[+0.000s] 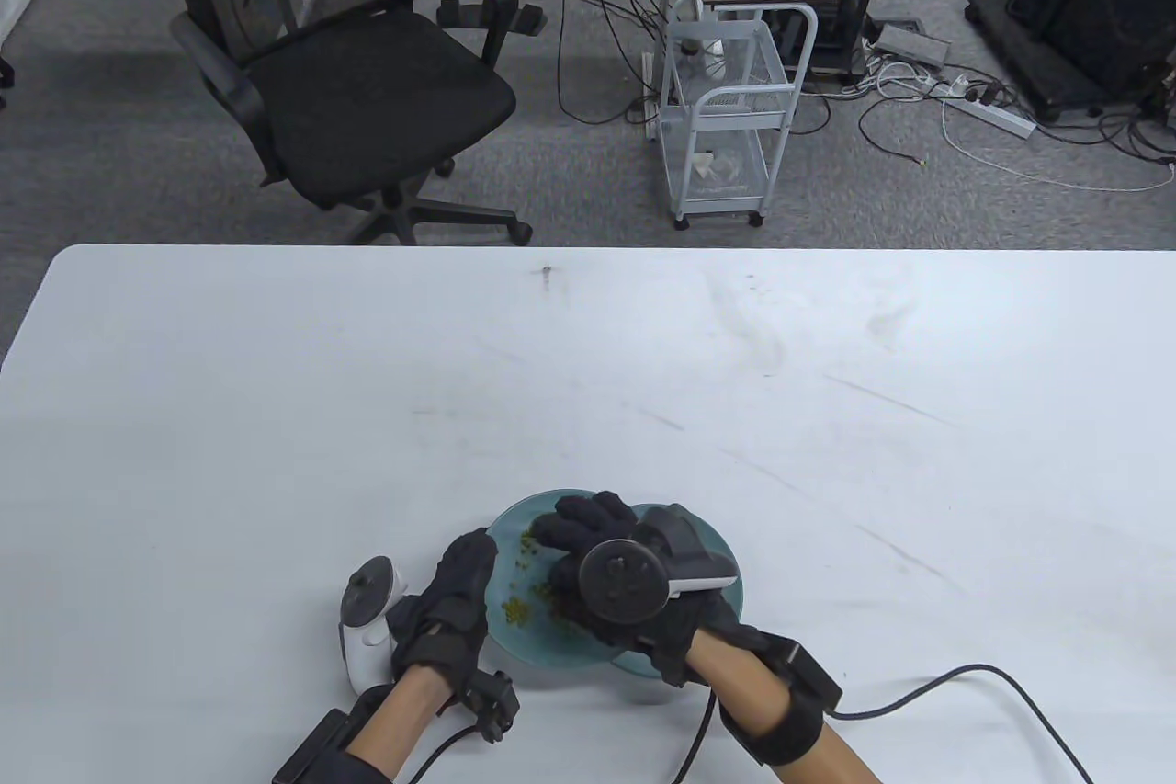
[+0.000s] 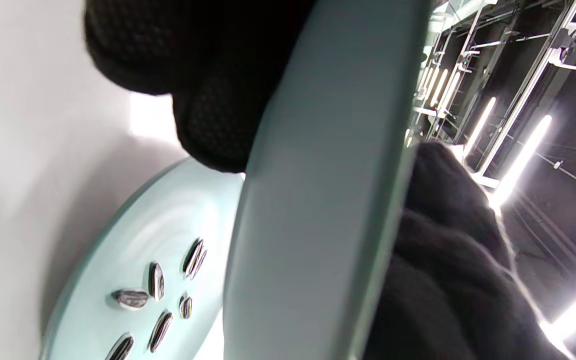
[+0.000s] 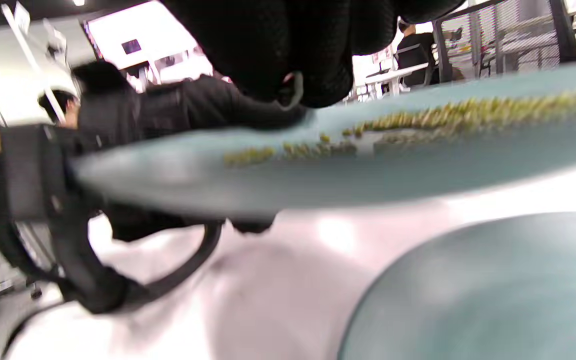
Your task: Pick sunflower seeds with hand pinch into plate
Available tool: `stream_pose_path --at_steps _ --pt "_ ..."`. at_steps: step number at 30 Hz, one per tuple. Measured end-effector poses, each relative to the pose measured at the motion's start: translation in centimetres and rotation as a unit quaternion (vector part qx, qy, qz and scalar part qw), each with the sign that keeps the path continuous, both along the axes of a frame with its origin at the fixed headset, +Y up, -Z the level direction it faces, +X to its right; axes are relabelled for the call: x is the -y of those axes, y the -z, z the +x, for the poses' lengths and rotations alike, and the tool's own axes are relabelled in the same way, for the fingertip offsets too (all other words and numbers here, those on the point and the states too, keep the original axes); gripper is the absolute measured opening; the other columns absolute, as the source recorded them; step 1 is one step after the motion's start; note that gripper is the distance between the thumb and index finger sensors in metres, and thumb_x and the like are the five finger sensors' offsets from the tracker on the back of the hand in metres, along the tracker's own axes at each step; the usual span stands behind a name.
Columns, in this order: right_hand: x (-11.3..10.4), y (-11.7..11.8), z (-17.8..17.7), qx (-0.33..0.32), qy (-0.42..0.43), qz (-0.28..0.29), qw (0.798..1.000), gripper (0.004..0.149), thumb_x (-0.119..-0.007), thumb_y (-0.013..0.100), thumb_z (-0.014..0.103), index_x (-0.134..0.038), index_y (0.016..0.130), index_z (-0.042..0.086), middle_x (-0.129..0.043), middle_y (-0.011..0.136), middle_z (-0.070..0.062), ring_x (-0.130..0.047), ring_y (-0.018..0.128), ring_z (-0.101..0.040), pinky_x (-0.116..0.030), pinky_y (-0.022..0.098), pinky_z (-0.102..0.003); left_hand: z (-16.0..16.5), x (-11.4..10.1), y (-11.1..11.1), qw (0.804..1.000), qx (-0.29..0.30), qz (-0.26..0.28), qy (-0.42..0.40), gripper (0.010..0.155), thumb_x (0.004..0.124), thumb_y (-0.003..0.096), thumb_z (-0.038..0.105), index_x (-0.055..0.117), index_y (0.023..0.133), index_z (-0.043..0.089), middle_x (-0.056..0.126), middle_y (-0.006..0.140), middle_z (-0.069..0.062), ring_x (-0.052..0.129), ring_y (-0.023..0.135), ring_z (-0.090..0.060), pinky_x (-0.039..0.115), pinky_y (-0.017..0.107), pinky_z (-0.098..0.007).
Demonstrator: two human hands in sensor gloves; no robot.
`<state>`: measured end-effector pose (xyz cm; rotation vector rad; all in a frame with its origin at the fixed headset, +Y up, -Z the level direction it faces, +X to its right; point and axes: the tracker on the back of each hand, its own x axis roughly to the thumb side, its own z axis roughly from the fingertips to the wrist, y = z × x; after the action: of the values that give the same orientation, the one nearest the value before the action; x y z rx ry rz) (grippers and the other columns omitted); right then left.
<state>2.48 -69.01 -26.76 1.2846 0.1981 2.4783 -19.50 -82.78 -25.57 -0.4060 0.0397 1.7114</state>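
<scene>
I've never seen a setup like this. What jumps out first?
Two black-gloved hands, left and right, meet at the near table edge over a tilted pale blue-green glass plate scattered with sunflower seeds. A second, matching plate lies flat beneath it on the white table.

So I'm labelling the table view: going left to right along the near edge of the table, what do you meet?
White tracker → black-gloved left hand → yellow-green seeds on the pale blue-green glass plate → black-gloved right hand → black cable.
</scene>
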Motion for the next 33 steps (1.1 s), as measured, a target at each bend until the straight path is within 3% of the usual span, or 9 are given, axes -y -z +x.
stream_pose_path --at_steps 5,9,13,15,22,33 --pt "-2.1 0.7 2.6 0.036 0.042 0.012 0.998 0.035 -0.086 0.057 0.019 -0.086 0.08 -0.007 -0.054 0.112 -0.034 -0.043 0.1 -0.065 -0.034 0.066 -0.079 -1.1 -0.5 0.3 1.0 -0.021 0.011 0.016 0.051 0.052 0.0622 0.05 0.04 0.103 0.021 0.082 0.081 -0.01 0.101 0.046 -0.023 0.082 0.039 -0.038" --pt "-2.2 1.3 4.3 0.062 0.064 0.002 0.996 0.035 -0.086 0.057 0.019 -0.086 0.08 -0.007 -0.053 0.112 -0.034 -0.043 0.1 -0.066 -0.034 0.066 -0.08 -2.1 -1.5 0.5 0.998 -0.051 0.028 0.024 0.05 0.051 0.0618 0.049 0.04 0.1 0.018 0.082 0.08 -0.01 0.101 0.046 -0.022 0.082 0.039 -0.039" --pt "-1.2 1.5 5.4 0.083 0.066 -0.009 0.994 0.034 -0.086 0.057 0.02 -0.086 0.08 -0.006 -0.054 0.111 -0.034 -0.044 0.099 -0.066 -0.035 0.066 -0.079 -3.3 -2.1 0.5 0.992 -0.098 0.04 0.065 0.049 0.052 0.0605 0.047 0.045 0.096 0.015 0.083 0.081 -0.007 0.101 0.047 -0.021 0.082 0.04 -0.038" --pt "0.4 1.1 6.1 0.103 0.059 -0.017 0.993 0.034 -0.086 0.057 0.02 -0.086 0.08 -0.006 -0.054 0.111 -0.034 -0.044 0.099 -0.065 -0.035 0.066 -0.079 -3.8 -2.2 0.6 0.99 -0.112 0.04 0.077 0.048 0.052 0.0599 0.047 0.047 0.096 0.015 0.083 0.083 -0.006 0.1 0.049 -0.02 0.082 0.041 -0.038" --pt "5.0 2.1 5.9 0.14 -0.033 -0.079 0.986 0.036 -0.085 0.058 0.02 -0.085 0.082 -0.007 -0.051 0.112 -0.036 -0.041 0.098 -0.067 -0.033 0.065 -0.079 -4.3 -1.9 0.4 0.991 -0.126 0.018 0.041 0.047 0.052 0.0609 0.047 0.048 0.097 0.017 0.079 0.083 -0.005 0.094 0.051 -0.019 0.078 0.043 -0.039" --pt "5.3 2.7 7.1 0.164 0.02 -0.104 0.981 0.043 -0.081 0.06 0.024 -0.082 0.087 -0.009 -0.049 0.112 -0.037 -0.039 0.098 -0.068 -0.032 0.065 -0.079 -4.0 -1.7 0.7 0.993 -0.106 0.009 0.048 0.047 0.056 0.0618 0.046 0.051 0.095 0.014 0.083 0.075 -0.007 0.095 0.039 -0.018 0.079 0.035 -0.038"
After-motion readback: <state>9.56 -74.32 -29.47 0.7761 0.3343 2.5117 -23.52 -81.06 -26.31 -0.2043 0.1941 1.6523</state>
